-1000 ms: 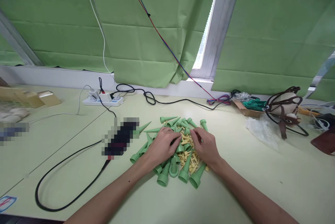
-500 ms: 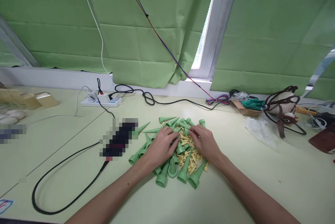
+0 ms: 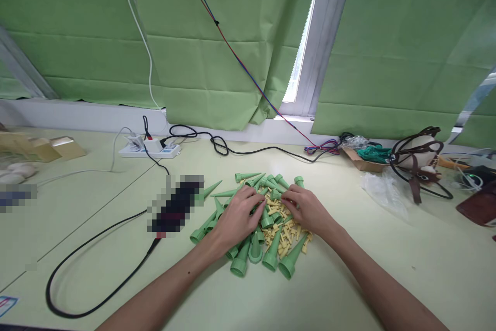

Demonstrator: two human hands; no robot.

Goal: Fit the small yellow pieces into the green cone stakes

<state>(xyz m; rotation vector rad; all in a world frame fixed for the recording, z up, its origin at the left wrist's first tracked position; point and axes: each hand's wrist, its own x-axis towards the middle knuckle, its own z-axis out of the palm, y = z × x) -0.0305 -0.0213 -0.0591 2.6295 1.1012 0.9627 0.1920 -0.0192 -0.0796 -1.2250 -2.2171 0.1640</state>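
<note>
A pile of hollow green plastic cones [image 3: 271, 257] and small pale-yellow plastic pieces [image 3: 284, 238] lies on the table in front of me. Over the left side of the pile is my left hand [image 3: 241, 213], closed, thumb and fingertips drawn together beside the cones; what they hold, if anything, is hidden. My right hand [image 3: 305, 210] hovers over the pile's right side, its fingers bent and pinched together close to a short green cone end [image 3: 275, 194]. Whether a small piece sits in that pinch cannot be made out. Yellow pieces lie between and beneath both hands.
Left of the pile is a pixelated dark device [image 3: 176, 207] with a looping black cable [image 3: 52, 274]. A white power strip [image 3: 151, 151] stands at the back. At right are a plastic bag [image 3: 383, 194], a cardboard box [image 3: 360, 160] and a strapped bag [image 3: 420, 153].
My right hand has shifted slightly right and down, away from the short cone end. My left hand is almost unmoved, and the pile looks nearly the same.
</note>
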